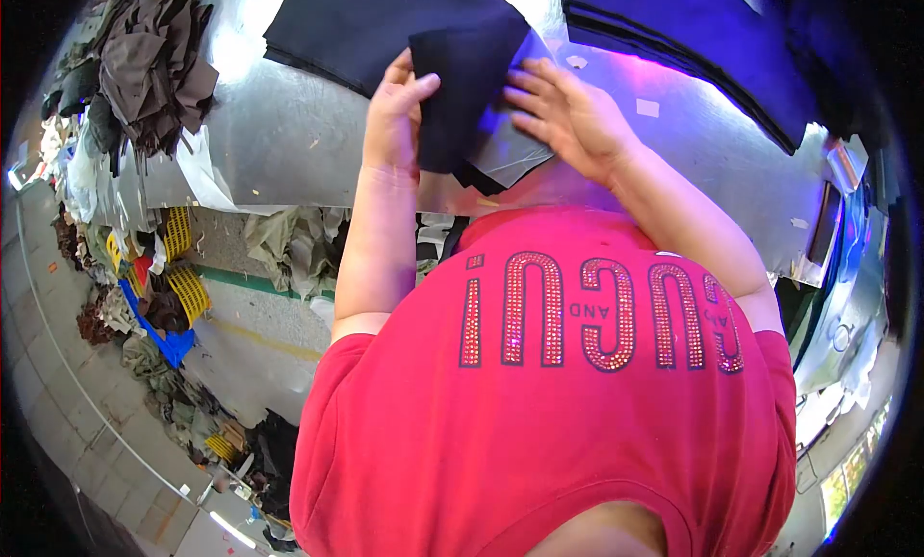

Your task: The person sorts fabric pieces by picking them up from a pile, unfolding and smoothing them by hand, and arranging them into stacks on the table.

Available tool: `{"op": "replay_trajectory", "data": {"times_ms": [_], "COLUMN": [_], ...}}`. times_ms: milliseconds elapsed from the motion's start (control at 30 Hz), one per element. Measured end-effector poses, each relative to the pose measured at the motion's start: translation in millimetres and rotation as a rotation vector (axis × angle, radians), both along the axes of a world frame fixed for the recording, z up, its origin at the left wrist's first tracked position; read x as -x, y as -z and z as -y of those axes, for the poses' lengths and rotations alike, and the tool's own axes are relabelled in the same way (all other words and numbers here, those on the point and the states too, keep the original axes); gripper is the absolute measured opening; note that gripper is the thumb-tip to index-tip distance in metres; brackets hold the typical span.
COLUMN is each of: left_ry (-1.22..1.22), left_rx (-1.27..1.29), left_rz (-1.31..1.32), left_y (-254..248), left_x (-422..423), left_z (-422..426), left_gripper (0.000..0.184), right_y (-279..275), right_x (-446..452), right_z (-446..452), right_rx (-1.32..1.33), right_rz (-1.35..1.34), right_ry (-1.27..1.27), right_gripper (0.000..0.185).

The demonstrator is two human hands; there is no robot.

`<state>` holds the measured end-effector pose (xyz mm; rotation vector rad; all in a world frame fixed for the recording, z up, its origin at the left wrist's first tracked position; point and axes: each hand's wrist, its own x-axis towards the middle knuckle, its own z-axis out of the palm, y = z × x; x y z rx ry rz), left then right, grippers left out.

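Before you, the cloth (460, 90) sits between your left hand (395, 114) and right hand (584, 119), over the bench (289, 143); on it, a fabric pile (356, 23) lies beyond, a second pile (688, 33) rightward, bunched pieces (154, 71) leftward.

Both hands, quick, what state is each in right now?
Left hand: holding black fabric at its edge.
Right hand: open beside it; contact unclear.

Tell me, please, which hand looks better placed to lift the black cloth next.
Probably the left hand: its thumb overlaps the left edge of the black cloth, seemingly gripping it. The right hand has its fingers spread by the opposite edge, with no clear grip visible.
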<state>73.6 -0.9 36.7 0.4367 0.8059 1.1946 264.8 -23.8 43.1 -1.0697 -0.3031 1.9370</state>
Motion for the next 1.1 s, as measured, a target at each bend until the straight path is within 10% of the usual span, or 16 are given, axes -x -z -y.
{"op": "replay_trajectory", "data": {"times_ms": [133, 200, 333, 467, 633, 833, 900, 1100], "left_ry": [0.234, 0.493, 0.35, 0.25, 0.07, -0.124, -0.406, -0.507], "left_rx": [-0.031, -0.386, -0.862, -0.744, -0.764, -0.218, -0.225, -0.466], "left_rz": [-0.315, -1.009, -1.394, -1.513, -1.517, -0.913, -1.155, -0.663], "left_y": [-3, -23, -38, -46, -49, -175, -227, -298], "left_x": [-21, -36, -39, -45, -38, 16, 16, 44], "left_z": [12, 18, 26, 41, 30, 4, 6, -3], "left_gripper": [0.04, 0.046, 0.05, 0.048, 0.035, 0.018, 0.023, 0.028], "right_y": [-17, -20, -21, -41, -32, -36, -36, -30], "right_x": [23, 27, 22, 20, 18, 23, 25, 29], "right_z": [-4, -5, -9, -10, -18, -19, -17, -6], "right_rx": [0.058, 0.046, 0.156, 0.096, -0.078, -0.119, -0.139, -0.013], "right_rz": [-0.178, -0.21, -0.325, -0.439, -0.49, -0.466, -0.45, -0.405], "right_ry": [0.038, 0.033, -0.013, -0.066, -0.219, -0.313, -0.345, -0.368], "right_gripper": [0.049, 0.053, 0.055, 0.057, 0.06, 0.07, 0.071, 0.073]}}
